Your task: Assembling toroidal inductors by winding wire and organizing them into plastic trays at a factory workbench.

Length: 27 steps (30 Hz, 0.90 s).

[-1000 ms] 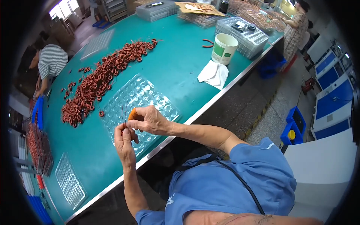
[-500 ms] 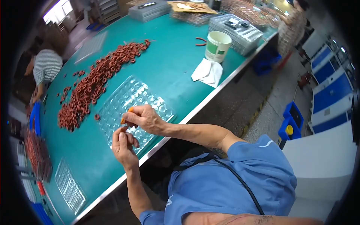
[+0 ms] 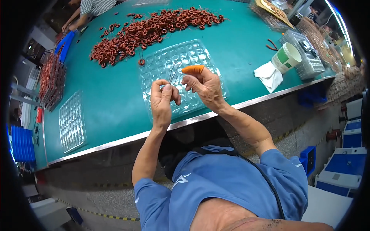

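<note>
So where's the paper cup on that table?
The cup stands on the person's right side of the green table, near its front edge, just behind a folded white cloth and beside a clear bin.

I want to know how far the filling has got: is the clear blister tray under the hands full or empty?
Empty, as far as shows. The pockets of the clear blister tray look bare; the brown rings lie in a heap on the green table beyond it. Pockets under the hands are hidden.

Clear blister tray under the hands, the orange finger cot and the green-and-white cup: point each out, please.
clear blister tray [image 3: 192, 54]: head view, bare pockets near its far edge.
orange finger cot [image 3: 192, 69]: head view, middle of the cot on the right hand's finger.
green-and-white cup [image 3: 284, 59]: head view, its outer wall.
</note>
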Available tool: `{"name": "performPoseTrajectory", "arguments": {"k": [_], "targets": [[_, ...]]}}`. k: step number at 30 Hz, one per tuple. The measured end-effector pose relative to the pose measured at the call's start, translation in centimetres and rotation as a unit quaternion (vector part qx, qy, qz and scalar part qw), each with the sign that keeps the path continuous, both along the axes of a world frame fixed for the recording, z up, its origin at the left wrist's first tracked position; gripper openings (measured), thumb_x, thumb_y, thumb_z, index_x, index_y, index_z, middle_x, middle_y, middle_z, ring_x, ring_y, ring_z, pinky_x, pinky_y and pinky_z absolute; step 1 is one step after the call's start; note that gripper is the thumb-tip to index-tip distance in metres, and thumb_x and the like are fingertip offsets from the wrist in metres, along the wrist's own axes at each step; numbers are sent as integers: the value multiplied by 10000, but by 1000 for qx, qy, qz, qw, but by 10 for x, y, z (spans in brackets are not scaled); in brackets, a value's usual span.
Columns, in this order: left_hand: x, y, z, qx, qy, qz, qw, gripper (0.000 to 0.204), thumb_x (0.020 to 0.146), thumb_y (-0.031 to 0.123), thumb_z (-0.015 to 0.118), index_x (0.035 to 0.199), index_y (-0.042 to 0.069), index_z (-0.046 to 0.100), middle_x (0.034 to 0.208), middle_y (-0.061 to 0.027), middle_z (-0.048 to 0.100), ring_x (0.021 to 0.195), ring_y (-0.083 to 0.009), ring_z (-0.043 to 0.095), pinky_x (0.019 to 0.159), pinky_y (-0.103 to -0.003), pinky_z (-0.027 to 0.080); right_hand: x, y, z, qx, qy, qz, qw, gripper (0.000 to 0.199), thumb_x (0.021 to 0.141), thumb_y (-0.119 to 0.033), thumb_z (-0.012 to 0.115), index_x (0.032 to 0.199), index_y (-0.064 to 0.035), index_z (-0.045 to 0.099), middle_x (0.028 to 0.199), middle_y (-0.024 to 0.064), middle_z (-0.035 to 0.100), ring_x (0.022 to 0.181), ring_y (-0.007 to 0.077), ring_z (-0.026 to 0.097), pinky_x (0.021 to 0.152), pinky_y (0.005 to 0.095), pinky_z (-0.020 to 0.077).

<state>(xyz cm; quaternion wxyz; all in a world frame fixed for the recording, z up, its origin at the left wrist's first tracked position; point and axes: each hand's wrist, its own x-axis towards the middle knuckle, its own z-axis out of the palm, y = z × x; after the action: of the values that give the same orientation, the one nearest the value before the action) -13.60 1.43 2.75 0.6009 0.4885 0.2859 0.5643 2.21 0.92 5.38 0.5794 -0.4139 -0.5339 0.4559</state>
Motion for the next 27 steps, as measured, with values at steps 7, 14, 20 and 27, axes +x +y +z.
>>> {"name": "performPoseTrajectory", "arguments": {"k": [7,14,20,27], "targets": [[-19,3,6,-18,-7,-80,997,123,996,189,460,1013,68,453,680,-17,430,578,-113,426,522,-249,397,4,32,0,-8,26,72,997,324,886,-216,679,1107,16,635,917,88,670,836,118,626,723,241,493],[-42,-6,6,-78,56,-130,987,105,959,162,465,941,67,423,657,-17,397,555,-96,384,470,-232,352,5,42,14,-91,-56,226,968,261,867,-224,652,831,35,663,723,77,647,677,121,605,635,278,495],[-40,12,2,-6,65,-24,998,123,1009,177,438,985,57,429,685,-34,443,573,-109,419,521,-233,385,-5,30,16,209,-235,-107,943,292,838,-235,706,948,21,621,817,171,645,772,294,646,654,369,510],[-28,37,-5,57,166,-16,984,131,1005,151,422,1053,30,430,765,-58,550,614,-99,496,543,-234,421,-19,39,2,19,-117,48,992,232,898,-102,618,1091,25,593,807,87,677,709,103,643,607,248,519]]}}
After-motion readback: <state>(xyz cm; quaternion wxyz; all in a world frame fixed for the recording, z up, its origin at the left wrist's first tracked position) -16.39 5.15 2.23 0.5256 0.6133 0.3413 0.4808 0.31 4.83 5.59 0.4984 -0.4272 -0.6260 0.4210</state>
